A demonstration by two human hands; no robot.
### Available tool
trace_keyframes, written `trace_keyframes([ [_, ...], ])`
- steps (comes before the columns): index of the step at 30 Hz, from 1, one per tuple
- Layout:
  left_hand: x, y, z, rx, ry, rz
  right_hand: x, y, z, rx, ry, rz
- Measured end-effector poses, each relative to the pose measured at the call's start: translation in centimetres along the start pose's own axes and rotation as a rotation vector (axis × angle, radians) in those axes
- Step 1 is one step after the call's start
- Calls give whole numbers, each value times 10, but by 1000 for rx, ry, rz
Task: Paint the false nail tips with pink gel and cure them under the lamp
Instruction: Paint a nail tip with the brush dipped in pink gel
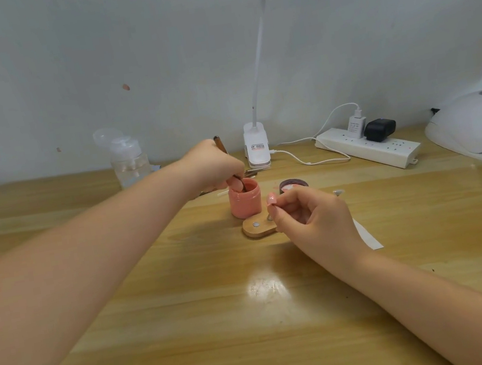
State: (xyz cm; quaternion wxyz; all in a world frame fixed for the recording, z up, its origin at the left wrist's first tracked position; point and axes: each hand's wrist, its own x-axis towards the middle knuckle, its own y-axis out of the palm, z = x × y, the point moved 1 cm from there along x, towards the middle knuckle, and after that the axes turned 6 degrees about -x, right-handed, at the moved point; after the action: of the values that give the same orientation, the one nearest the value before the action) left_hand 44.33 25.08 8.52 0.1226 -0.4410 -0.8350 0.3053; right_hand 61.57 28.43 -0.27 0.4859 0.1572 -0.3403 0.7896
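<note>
Wooden table (193,330), white wall (60,68), hands: left (212,164) gripping brush (221,146), right (310,215) pinching nail tip (271,200)

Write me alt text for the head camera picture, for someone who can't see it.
A person's left hand dips a brush into an open pink gel jar on a wooden table, while the right hand pinches a pink nail tip above a small wooden stand. A white curing lamp sits at far right.
</note>
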Motion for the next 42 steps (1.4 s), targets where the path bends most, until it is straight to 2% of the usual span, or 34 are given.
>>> trace_keyframes([
  [3, 0, 0, 4, -61, -44, -17, 0, 0, 0, -8, -2, 0],
  [8, 1, -19, 15, -422, -130, -129, 0, -1, 0, -34, -9, 4],
  [11, -3, -27, 31, -542, -199, -94, 0, -1, 0, -36, -10, 1],
  [16, -11, -37, 52, -644, -303, -44, 0, -1, 1, -48, -18, -4],
  [22, -14, -37, 55, -744, -233, -66, 0, -1, 1, -66, -21, 6],
  [27, -16, -35, 61, -729, -242, -93, 0, -2, 2, -81, -27, 11],
  [30, -18, -37, 65, -789, -113, -199, 0, -3, 2, -88, -34, 18],
  [34, -36, -29, 65, -824, 257, -259, 0, -2, 1, -74, -17, 22],
  [38, -73, -1, 63, -676, 507, -298, 1, -2, 0, -71, 5, 18],
  [42, -104, 30, 65, -542, 617, -266, 1, -2, 2, -57, 16, 8],
])
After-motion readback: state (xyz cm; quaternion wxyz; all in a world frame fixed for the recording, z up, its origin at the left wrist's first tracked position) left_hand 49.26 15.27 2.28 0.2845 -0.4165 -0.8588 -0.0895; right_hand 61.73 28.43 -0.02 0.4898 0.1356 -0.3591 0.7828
